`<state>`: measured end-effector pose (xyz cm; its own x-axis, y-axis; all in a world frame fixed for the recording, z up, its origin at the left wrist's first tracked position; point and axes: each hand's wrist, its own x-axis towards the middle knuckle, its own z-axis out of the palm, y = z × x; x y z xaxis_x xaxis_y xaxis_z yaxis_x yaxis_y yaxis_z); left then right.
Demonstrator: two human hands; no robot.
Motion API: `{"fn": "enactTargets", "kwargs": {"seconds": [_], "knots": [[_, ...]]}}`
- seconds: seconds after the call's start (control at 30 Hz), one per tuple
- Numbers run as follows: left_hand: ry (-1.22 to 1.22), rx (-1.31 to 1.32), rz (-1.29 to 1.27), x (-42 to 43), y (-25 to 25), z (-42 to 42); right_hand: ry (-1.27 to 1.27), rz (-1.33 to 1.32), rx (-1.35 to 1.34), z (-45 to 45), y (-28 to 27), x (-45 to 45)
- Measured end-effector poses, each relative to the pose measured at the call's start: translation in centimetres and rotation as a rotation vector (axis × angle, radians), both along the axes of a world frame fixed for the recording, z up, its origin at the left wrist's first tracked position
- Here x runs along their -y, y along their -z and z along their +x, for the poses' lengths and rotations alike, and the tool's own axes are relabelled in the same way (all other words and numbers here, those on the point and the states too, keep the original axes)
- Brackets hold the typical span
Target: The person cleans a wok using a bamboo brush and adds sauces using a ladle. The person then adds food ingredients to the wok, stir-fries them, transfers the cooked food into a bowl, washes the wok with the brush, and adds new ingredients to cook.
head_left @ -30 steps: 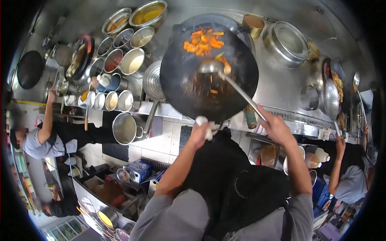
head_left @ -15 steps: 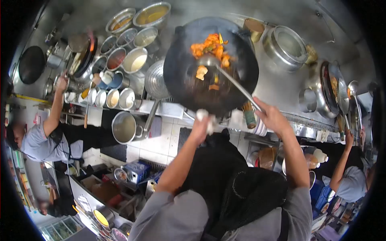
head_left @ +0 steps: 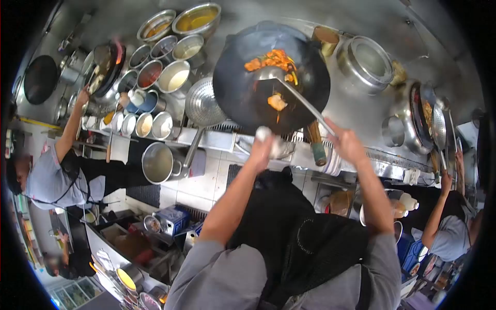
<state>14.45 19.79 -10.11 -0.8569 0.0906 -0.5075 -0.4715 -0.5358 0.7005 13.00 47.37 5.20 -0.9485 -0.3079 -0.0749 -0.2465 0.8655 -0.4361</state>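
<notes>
My left hand point(head_left: 262, 148) is closed on a white cloth point(head_left: 264, 135) at the near edge of the black wok point(head_left: 232, 98). The wok's handle is not visible under the cloth. In my right hand point(head_left: 347, 143) is the long handle of a metal ladle point(head_left: 273, 74), whose bowl rests inside the wok. Orange food pieces point(head_left: 276, 58) lie around the far side of the ladle bowl, and a paler piece point(head_left: 277, 102) sits nearer to me.
A perforated strainer point(head_left: 204, 102) and several containers, one a bowl of yellow liquid point(head_left: 196, 19), stand left of the wok. Stacked metal pans point(head_left: 369, 59) are at the right. A green-handled brush point(head_left: 318, 154) lies close by my right hand. Co-workers' arms point(head_left: 74, 121) reach in from both sides.
The wok has shifted slightly away from me, and its food has gathered toward the far side. My left hand has moved a little right with the cloth. The ladle bowl is deeper among the food.
</notes>
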Motion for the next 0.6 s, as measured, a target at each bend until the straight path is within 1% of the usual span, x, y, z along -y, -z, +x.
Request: {"fn": "enactTargets", "kwargs": {"seconds": [0.03,0.1,0.17,0.2,0.23,0.27,0.3,0.33,0.37,0.4,0.43,0.47,0.5,0.6], "knots": [[-0.001,0.01,0.023,0.2,0.6,2.4,0.128,-0.013,0.101,1.1,-0.1,0.3],[0.081,-0.036,-0.049,1.1,-0.9,5.3,0.159,-0.272,-0.02,4.4,1.0,-1.0],[0.031,-0.02,-0.02,0.7,-4.2,3.9,0.236,-0.403,0.045,7.0,-0.4,-1.5],[-0.016,0.008,0.005,0.8,-5.0,3.4,0.234,-0.401,0.073,8.0,-1.2,-1.8],[-0.08,-0.001,0.066,0.5,-5.2,1.0,0.276,-0.387,0.132,8.5,-2.1,-2.3],[-0.155,0.044,0.081,0.1,-6.3,-1.9,0.315,-0.373,0.171,8.2,-2.9,-2.5],[-0.136,-0.073,0.142,0.6,-1.9,-5.7,0.309,-0.373,0.166,8.2,-3.6,-2.5],[-0.137,-0.034,0.11,0.2,-4.1,-8.3,0.319,-0.346,0.186,7.9,-4.4,-2.3],[-0.122,-0.019,0.045,0.0,-3.7,-10.6,0.331,-0.319,0.201,7.4,-4.9,-2.2],[-0.126,-0.028,0.015,-0.2,-2.4,-11.5,0.328,-0.332,0.176,7.2,-4.7,-2.2],[-0.132,-0.037,-0.013,-0.5,-1.1,-12.5,0.271,-0.34,0.088,7.1,-3.5,-2.7],[-0.139,-0.047,-0.008,-0.6,-0.1,-12.8,0.274,-0.377,0.076,6.9,-3.1,-2.8],[-0.154,-0.076,-0.012,-0.4,0.6,-12.5,0.276,-0.416,0.067,6.6,-2.5,-2.8],[-0.175,-0.127,-0.04,-0.3,2.3,-13.4,0.316,-0.367,0.121,5.2,1.2,-4.5]]}}
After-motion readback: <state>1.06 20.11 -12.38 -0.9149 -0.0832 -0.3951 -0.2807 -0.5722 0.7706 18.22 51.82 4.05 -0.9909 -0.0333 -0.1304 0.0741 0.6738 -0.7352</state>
